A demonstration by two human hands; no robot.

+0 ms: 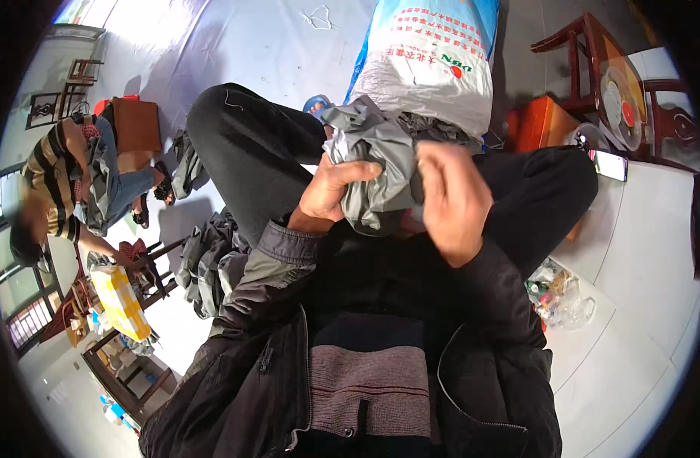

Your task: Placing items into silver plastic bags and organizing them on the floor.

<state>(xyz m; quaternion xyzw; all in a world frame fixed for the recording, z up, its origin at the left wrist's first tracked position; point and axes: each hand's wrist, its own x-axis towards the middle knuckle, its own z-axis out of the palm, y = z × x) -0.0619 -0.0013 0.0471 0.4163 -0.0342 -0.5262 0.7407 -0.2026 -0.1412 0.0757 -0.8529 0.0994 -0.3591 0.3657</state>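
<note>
A crumpled piece of thin grey fabric is bunched up above my lap, between my knees. My left hand is closed on its left side, with the thumb pressed over the folds. At the fabric's right edge, my right hand has its fingers curled in together. Motion blurs those fingertips, and whatever they pinch cannot be made out. Just beyond the bundle lies a big white and blue woven sack, with more dark grey fabric at its near end.
Grey fabric is heaped beside my left knee. At the left, another person in a striped top sits bent over grey fabric, near a yellow-and-white box. Rightward are an orange box, a fan, a phone and a clear plastic bag.
</note>
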